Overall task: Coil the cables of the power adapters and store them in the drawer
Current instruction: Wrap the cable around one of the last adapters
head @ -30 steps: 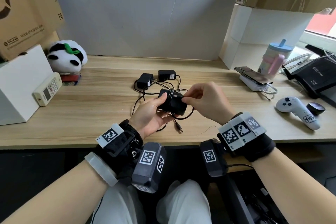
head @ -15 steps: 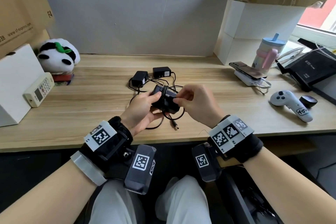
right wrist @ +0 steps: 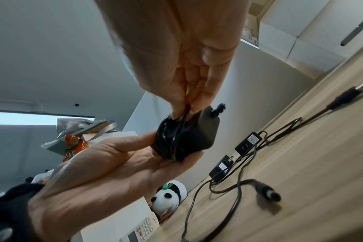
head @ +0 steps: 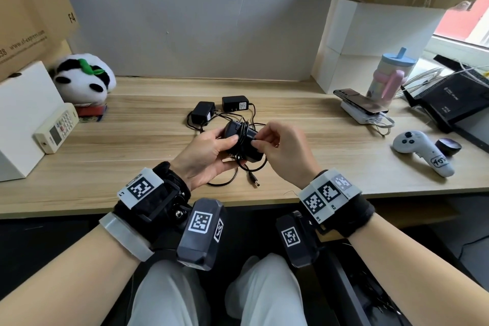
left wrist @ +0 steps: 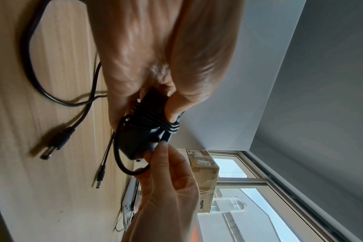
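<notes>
A black power adapter (head: 242, 144) (left wrist: 140, 131) (right wrist: 186, 140) is held above the wooden desk (head: 132, 156), with several turns of its thin cable wound round its body. My left hand (head: 209, 153) (right wrist: 122, 160) grips the adapter, thumb on top. My right hand (head: 280, 148) (left wrist: 166, 176) pinches the cable (right wrist: 179, 129) against the adapter's top. A loose loop hangs below, and a barrel plug (head: 255, 182) (left wrist: 54, 147) lies on the desk. Two more black adapters (head: 202, 111) (head: 235, 103) lie behind with tangled cables. No drawer is in view.
A white remote (head: 57, 132), a white box (head: 23, 114) and a panda plush (head: 84, 79) are at the left. A phone on a charger (head: 362, 108), a cup (head: 389, 77), a white controller (head: 420, 148) and a black router (head: 455, 98) are at the right.
Both hands and the adapter sit slightly farther from the desk's front edge. The right hand has brought the cable up over the adapter's top; the hanging loop looks shorter.
</notes>
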